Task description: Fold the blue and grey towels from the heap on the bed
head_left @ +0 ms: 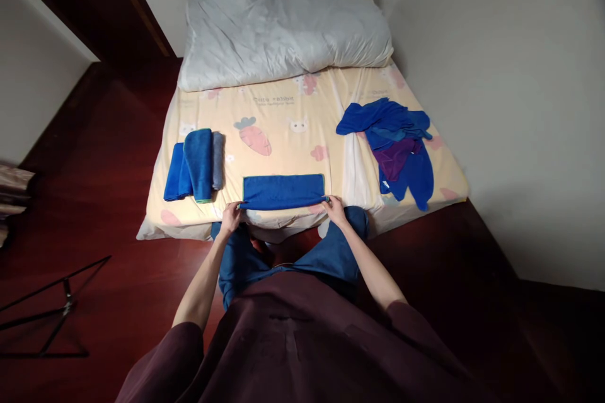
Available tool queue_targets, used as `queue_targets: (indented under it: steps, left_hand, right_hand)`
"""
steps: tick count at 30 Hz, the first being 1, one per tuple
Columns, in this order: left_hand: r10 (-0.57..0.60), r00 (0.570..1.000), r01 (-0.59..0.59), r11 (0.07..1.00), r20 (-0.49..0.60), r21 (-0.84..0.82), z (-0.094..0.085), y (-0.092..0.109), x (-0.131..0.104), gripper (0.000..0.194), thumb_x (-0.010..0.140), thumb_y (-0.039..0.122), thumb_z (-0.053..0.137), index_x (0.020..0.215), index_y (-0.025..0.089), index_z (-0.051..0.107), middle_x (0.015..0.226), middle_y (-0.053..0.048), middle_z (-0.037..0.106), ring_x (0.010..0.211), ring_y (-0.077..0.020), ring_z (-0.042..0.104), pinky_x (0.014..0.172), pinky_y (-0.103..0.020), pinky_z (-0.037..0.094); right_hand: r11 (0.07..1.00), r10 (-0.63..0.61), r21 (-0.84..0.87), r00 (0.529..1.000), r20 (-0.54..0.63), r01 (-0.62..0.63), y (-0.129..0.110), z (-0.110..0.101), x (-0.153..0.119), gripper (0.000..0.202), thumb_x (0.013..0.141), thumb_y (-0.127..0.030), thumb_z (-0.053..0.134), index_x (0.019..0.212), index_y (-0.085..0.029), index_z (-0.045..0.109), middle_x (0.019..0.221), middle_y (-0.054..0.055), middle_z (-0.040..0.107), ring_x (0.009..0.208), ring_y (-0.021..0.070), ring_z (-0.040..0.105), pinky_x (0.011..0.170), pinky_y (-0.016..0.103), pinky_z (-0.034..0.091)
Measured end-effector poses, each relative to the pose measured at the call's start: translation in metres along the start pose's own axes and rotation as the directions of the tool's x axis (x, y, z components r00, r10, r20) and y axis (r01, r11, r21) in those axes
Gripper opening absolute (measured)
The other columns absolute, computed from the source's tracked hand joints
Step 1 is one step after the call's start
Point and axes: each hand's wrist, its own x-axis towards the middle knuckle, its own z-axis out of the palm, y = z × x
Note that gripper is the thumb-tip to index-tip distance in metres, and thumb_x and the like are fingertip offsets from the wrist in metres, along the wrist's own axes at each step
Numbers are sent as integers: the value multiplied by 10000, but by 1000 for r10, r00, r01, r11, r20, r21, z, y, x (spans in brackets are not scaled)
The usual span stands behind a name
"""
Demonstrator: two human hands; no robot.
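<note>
A blue towel point(283, 190) lies as a wide flat strip near the front edge of the bed, its near edge rolled or folded over. My left hand point(231, 217) pinches the near left corner. At the near right corner, my right hand point(335, 209) is closed on the same towel. Left of it are folded or rolled towels, a blue one point(174, 173), a teal-blue one point(201, 164) and a grey one point(218, 160). On the right lies a loose heap of blue cloths point(378, 119) with a purple cloth point(394, 157) among them.
The bed point(278, 138) has a patterned yellow sheet, and a pale quilt point(288, 25) is bunched at its head. A black metal stand point(66, 308) is on the floor at the lower left. A wall point(510, 107) runs along the right.
</note>
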Motion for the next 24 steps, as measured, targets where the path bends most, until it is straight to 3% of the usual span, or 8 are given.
queue_targets:
  steps: [6,15,18,20,24]
  left_hand:
    - [-123,991,122,992,-49,-24,3,7,5,343,966,453,525,1048,172,704,954,-123,727,1002,-289,676,940,-412,551]
    - [-202,979,196,969,-29,-147,5,10,6,419,951,516,514,989,162,735,957,-120,778,929,-284,721,889,-381,547]
    - [-210,976,198,966,-58,-169,7,9,4,402,947,508,552,1049,159,724,949,-123,772,925,-284,727,901,-400,561]
    - [-200,974,176,964,-109,-198,9,9,0,421,952,495,573,1169,154,692,1007,-132,763,954,-278,727,920,-417,573]
    - [-61,961,25,991,-272,-133,8,10,-15,451,1003,452,543,1347,168,611,1295,-181,679,1202,-288,665,1056,-468,547]
  right_hand:
    - [995,49,91,999,-7,-48,5,3,5,385,932,-570,521,789,-226,618,801,78,677,796,247,646,816,388,574]
    - [987,110,124,992,-63,-102,4,7,7,502,908,-682,524,802,-212,661,850,118,728,844,269,693,856,421,594]
    - [989,119,92,990,-71,-112,2,7,5,510,935,-659,523,924,-186,714,892,134,742,869,277,709,865,437,609]
    - [996,80,43,991,-105,-75,-2,3,-1,511,962,-611,525,1107,-163,724,1017,161,750,949,287,715,911,456,609]
    - [981,-140,-148,984,-106,124,-17,-9,-15,542,1024,-459,500,1471,-162,577,1453,189,615,1355,307,584,1164,501,483]
